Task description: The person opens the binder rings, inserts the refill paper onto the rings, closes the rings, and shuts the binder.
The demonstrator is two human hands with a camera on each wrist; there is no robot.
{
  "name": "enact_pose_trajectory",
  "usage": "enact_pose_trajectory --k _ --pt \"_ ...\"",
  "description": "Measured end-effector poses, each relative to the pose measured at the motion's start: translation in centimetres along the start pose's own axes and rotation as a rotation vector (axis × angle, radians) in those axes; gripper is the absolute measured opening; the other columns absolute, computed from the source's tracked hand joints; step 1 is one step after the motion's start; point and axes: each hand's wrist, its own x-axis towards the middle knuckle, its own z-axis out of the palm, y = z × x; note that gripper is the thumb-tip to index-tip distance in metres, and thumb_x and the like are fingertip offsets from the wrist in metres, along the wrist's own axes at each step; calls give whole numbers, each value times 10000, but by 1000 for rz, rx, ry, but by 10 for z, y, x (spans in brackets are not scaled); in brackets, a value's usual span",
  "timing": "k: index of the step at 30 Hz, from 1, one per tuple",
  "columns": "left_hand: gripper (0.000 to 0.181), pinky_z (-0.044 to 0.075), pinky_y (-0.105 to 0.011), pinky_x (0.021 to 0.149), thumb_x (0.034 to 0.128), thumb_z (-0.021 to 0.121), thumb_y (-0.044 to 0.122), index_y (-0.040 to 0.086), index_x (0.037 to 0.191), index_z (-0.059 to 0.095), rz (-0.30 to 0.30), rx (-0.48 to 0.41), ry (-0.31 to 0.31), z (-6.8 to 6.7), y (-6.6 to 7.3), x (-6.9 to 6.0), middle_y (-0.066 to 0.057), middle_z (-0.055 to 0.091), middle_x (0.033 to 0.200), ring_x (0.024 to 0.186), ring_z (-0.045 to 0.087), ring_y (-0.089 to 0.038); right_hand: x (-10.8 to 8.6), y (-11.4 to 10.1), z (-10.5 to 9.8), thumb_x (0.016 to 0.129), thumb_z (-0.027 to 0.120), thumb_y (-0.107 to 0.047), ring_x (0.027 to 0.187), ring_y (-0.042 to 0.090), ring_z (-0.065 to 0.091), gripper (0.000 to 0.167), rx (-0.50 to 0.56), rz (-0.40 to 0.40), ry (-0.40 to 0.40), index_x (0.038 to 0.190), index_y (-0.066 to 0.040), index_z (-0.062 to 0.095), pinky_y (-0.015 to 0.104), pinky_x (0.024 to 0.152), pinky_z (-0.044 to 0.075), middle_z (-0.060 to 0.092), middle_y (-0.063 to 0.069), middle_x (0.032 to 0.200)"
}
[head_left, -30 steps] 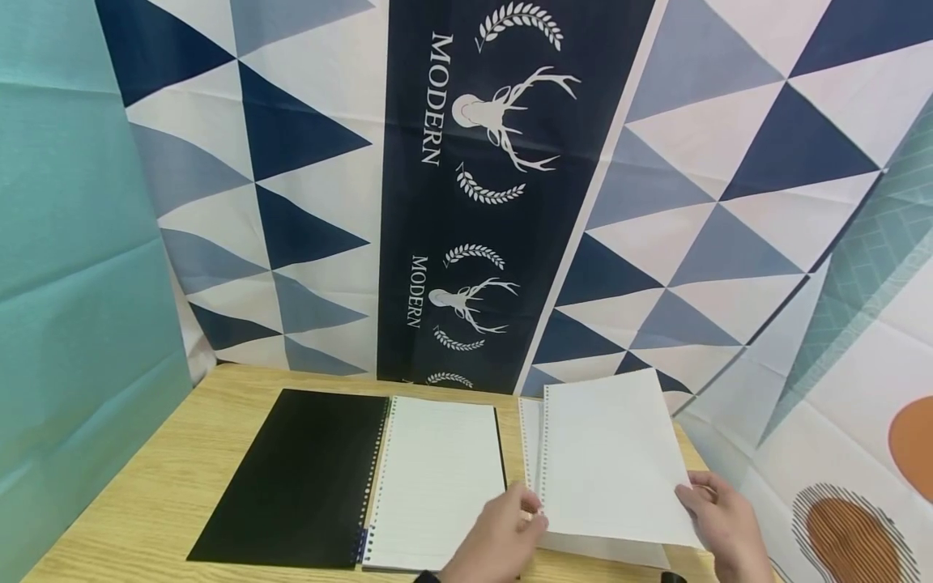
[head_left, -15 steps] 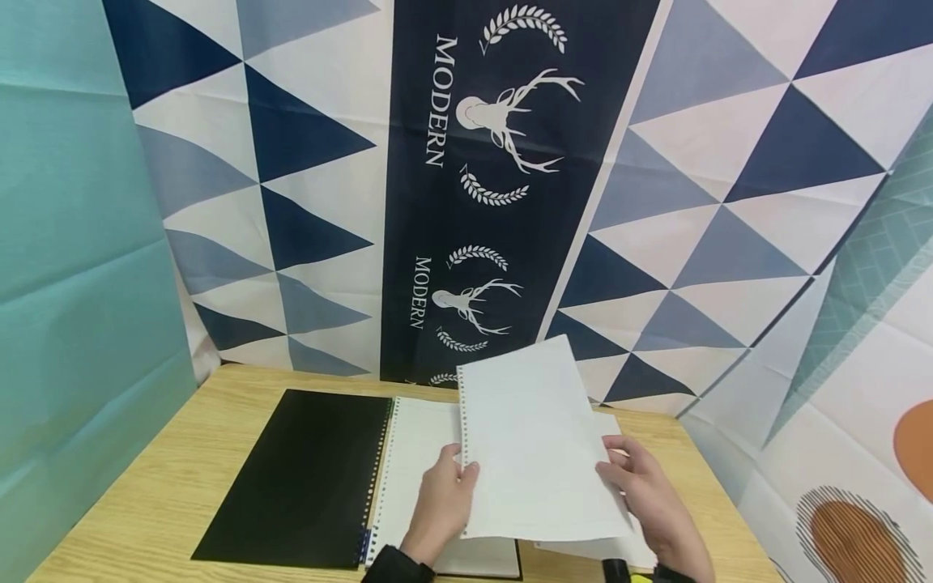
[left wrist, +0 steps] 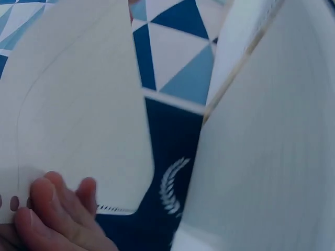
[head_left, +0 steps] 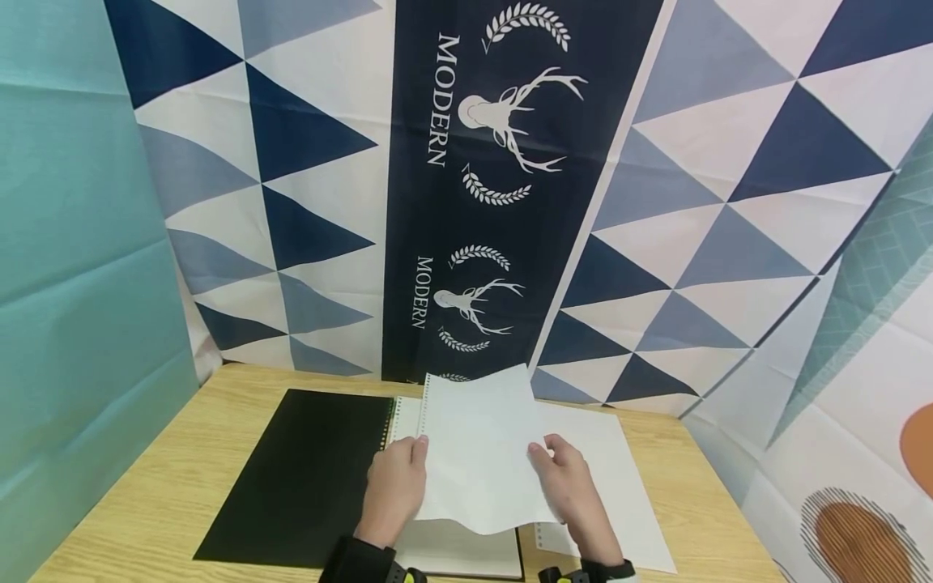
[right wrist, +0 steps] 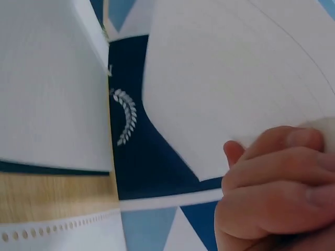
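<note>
White punched loose-leaf paper (head_left: 477,445) hangs above the open binder notebook (head_left: 466,555) in the head view, holes along its left side and lower edge bowed. My left hand (head_left: 397,490) pinches its left edge; my right hand (head_left: 572,486) grips the right edge. In the left wrist view, curled fingers of the left hand (left wrist: 63,217) lie against the paper (left wrist: 84,115) near its holes. The right wrist view has the right hand (right wrist: 277,188) holding the paper's (right wrist: 225,83) corner area. The held paper hides much of the notebook's right page and spine.
The notebook's black cover (head_left: 291,478) lies folded out to the left. Another white punched sheet (head_left: 627,494) lies on the wooden table (head_left: 700,486) to the right. A patterned cloth (head_left: 313,202) hangs behind the table's back edge.
Both hands have carried the loose-leaf paper left, from over the right-hand sheet to over the notebook. It has since dropped lower, and its lower edge has bowed. The notebook stays put.
</note>
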Motion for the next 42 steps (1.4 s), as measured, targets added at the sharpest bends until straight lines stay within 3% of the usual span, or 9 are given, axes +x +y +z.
enact_pose_trajectory --k 6,13,17,20,22,26,29,35,42 --pt "308 356 -297 538 1058 530 254 25 943 700 -43 117 -73 -23 1 -1 -43 523 634 572 510 -177 -2 -7 11 1061 453 -271 461 117 253 297 -10 10 2 1010 -20 604 243 419 246 310 -58 538" --pt "317 382 -293 513 1054 529 225 -45 1078 693 -40 163 -122 -43 1 -3 -62 552 638 552 537 -183 -4 -11 18 1042 499 -262 470 115 298 265 31 9 25 985 -39 631 245 429 260 362 -57 534" --pt "329 379 -296 499 1060 506 214 -57 1075 690 -26 168 -116 -47 3 -6 -61 548 630 544 534 -185 -6 -12 21 1024 548 -225 493 126 407 256 57 -8 26 1178 -31 609 266 450 333 506 -27 581" --pt "337 400 -306 511 1058 515 213 -78 1128 667 -23 183 -111 -49 4 -6 -87 595 680 574 554 -191 -7 -12 21 998 593 -171 507 145 469 425 74 -48 32 1404 -83 501 276 460 374 593 31 643" --pt "339 425 -317 533 1056 522 212 -85 1178 634 -27 196 -114 -50 4 -5 -128 660 777 616 582 -195 -7 -12 21 979 613 -136 551 160 487 489 65 -82 54 1451 -127 486 283 495 394 606 55 711" --pt "385 455 -340 570 1051 537 200 -66 1328 525 -38 213 -121 -53 5 -4 -240 711 1034 696 630 -212 -8 -13 21 966 615 -113 921 235 642 279 9 -130 101 1233 -160 682 422 805 522 710 83 1005" --pt "428 459 -345 576 1039 553 170 -23 1415 487 -18 221 -116 -54 4 -4 -275 696 1162 710 641 -218 -8 -13 22 969 606 -112 1215 282 590 164 -22 -139 106 1045 -146 747 553 1009 442 725 75 1197" --pt "377 502 -369 614 992 618 90 -3 1356 589 62 242 -104 -55 1 -6 -274 683 1247 737 651 -225 -7 -13 22 962 615 -117 1123 249 572 152 -19 -107 69 1029 -124 751 430 906 454 724 65 1120" --pt "349 539 -404 652 990 620 87 -19 1322 614 50 247 -115 -55 1 -5 -260 694 1234 787 676 -240 -7 -11 22 944 618 -97 1063 227 601 149 -4 -102 34 1022 -110 744 322 806 500 698 80 1130"
